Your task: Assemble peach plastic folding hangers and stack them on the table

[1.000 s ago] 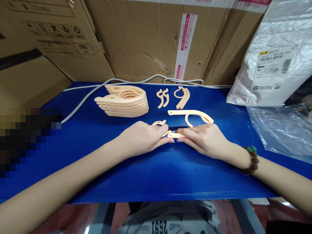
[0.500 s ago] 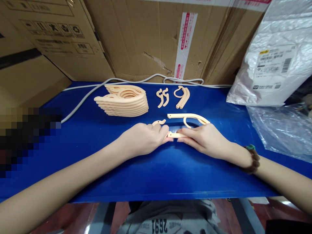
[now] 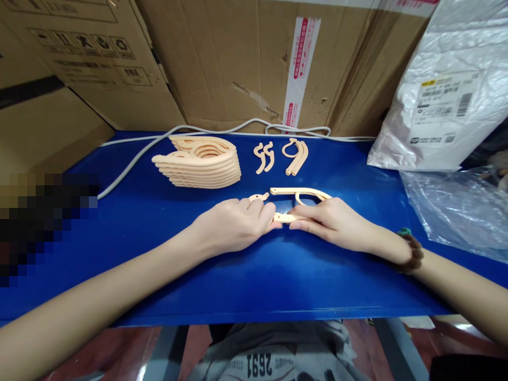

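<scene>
Cream plastic parts, which look like pieces of folding clothes hangers, lie about my hands. My right hand pinches a hanger arm whose holed end points left. My left hand is closed, thumb and fingers at that end; what else its fingers cover is hidden. Just beyond my left fingers shows a small curved hook; whether it is held or lying I cannot tell. A second hanger arm, with a curved loop beneath it, reaches from beyond my right hand, whose fingers hide its right end.
A stack of folded hangers stands at the back left. Two hooks and a pair of arms lie behind my hands on the blue table. A white cable, cardboard boxes and a plastic mailer border it.
The looped arm has shifted slightly left and nearer to me. My right hand has moved slightly left and up; my left hand keeps nearly the same grip.
</scene>
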The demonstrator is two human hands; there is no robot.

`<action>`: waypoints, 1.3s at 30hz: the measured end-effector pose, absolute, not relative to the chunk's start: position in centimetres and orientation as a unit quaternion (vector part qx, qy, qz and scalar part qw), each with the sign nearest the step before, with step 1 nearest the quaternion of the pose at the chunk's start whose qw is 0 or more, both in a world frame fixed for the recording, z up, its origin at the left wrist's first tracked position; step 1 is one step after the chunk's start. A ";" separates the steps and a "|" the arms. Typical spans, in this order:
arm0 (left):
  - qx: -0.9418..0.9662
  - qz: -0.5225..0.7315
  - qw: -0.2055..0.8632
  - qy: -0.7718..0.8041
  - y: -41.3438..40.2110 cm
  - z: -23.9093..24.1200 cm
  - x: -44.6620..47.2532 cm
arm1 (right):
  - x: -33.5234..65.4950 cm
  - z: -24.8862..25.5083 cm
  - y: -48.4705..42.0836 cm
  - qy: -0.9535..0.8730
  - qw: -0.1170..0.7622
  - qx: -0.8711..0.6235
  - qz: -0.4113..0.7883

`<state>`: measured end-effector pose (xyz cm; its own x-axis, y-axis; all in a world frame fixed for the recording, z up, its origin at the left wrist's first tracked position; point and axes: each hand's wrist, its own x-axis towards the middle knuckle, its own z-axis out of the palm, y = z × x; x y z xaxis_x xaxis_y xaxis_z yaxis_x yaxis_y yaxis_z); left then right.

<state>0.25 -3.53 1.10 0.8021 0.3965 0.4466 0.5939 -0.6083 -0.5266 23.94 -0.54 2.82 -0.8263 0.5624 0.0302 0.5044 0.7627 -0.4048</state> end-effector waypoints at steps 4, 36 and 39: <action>-0.885 -0.144 0.342 -0.281 -3.5 1.0 0.3 | 24.0 2.8 -0.4 -0.937 0.084 -0.274 0.201; -0.901 -0.185 0.278 -0.276 -3.2 1.5 0.0 | 23.8 2.0 -1.4 -0.955 0.088 -0.282 -0.032; -0.901 -0.184 0.278 -0.276 -3.2 1.6 0.0 | 23.7 2.0 -1.4 -0.955 0.091 -0.281 -0.034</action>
<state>-0.03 -3.20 1.55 0.7794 0.3959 0.4856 0.6008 -0.6920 -0.4001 23.74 -1.39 2.03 -0.8252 0.5311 0.1924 0.5435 0.8393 0.0147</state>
